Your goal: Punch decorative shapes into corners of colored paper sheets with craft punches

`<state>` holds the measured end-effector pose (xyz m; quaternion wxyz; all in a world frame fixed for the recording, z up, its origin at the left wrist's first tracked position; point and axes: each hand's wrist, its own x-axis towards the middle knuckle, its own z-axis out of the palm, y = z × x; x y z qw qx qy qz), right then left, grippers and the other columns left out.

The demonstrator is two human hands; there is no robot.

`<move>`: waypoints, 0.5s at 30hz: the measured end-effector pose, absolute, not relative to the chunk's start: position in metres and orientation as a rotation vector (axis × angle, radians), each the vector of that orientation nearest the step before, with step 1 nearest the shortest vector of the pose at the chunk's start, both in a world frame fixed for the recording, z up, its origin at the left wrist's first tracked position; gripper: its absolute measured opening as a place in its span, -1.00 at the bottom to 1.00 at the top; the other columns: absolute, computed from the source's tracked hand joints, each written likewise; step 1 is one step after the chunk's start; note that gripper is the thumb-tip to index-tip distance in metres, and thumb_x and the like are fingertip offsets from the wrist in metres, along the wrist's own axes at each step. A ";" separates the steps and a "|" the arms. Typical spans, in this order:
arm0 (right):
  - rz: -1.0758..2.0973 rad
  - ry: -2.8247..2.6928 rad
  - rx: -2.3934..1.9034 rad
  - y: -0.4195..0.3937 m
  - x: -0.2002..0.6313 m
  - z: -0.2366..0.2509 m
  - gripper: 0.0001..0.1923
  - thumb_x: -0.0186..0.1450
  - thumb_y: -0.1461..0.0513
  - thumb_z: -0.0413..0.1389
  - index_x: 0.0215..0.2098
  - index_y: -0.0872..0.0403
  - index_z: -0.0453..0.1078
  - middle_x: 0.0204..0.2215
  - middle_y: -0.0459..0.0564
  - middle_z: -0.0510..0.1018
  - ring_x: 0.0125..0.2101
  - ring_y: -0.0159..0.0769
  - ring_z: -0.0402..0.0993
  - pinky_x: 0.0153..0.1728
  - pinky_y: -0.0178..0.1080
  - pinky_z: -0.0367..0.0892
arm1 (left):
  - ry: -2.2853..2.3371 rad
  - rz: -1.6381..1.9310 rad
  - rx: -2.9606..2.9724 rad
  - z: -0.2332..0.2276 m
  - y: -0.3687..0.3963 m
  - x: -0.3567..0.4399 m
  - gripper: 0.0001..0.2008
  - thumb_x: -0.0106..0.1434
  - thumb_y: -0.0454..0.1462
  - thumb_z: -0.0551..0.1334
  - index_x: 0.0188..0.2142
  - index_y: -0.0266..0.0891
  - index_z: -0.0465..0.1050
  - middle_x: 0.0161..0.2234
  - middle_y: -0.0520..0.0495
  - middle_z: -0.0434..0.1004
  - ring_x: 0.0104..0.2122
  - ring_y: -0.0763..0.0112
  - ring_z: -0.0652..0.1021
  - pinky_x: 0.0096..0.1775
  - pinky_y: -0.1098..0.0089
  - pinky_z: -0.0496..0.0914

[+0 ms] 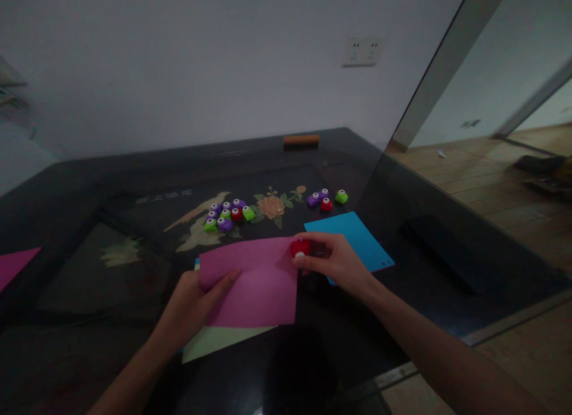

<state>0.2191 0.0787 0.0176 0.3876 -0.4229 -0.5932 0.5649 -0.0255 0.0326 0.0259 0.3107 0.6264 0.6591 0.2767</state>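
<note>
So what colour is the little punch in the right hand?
Red punch, seen in the head view.

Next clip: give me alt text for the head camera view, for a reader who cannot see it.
The left hand holds a magenta paper sheet above a dark table while the right hand grips a small red punch at the sheet's top right corner. A blue sheet and a pale green sheet lie beneath; purple, green and red punches cluster farther back.

matt pink paper [254, 284]; glossy red plastic punch [300, 247]; glossy table [89, 189].
</note>
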 end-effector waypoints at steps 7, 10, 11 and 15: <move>1.438 -1.508 -1.068 0.079 0.220 0.018 -0.67 0.04 0.19 0.28 -0.21 0.08 0.46 -0.32 -0.03 0.57 -0.40 -0.33 0.50 -0.37 -0.24 0.45 | 1.749 0.747 1.662 0.024 0.033 -0.026 -0.68 0.10 -0.03 0.21 -0.43 -0.23 0.56 -0.50 0.01 0.62 -0.49 0.25 0.56 -0.47 0.42 0.42; 1.417 -1.544 -1.080 0.080 0.220 0.018 -0.67 0.04 0.18 0.29 -0.21 0.08 0.46 -0.33 -0.04 0.57 -0.38 -0.31 0.50 -0.34 -0.23 0.45 | 1.741 0.754 1.691 0.021 0.034 -0.029 -0.67 0.11 -0.03 0.21 -0.41 -0.23 0.57 -0.50 0.00 0.62 -0.51 0.27 0.56 -0.50 0.43 0.41; 1.404 -1.555 -1.086 0.080 0.220 0.019 -0.66 0.03 0.18 0.29 -0.21 0.08 0.46 -0.33 -0.04 0.57 -0.36 -0.30 0.50 -0.33 -0.23 0.45 | 1.739 0.754 1.702 0.020 0.034 -0.030 -0.67 0.12 -0.03 0.20 -0.40 -0.23 0.57 -0.50 0.00 0.62 -0.52 0.28 0.56 -0.51 0.43 0.41; 1.394 -1.560 -1.096 0.079 0.220 0.020 -0.65 0.02 0.18 0.30 -0.22 0.08 0.46 -0.32 -0.04 0.58 -0.34 -0.28 0.51 -0.31 -0.21 0.45 | 1.712 0.761 1.735 0.018 0.034 -0.032 -0.68 0.14 -0.03 0.19 -0.36 -0.20 0.58 -0.45 0.00 0.63 -0.50 0.29 0.57 -0.49 0.43 0.44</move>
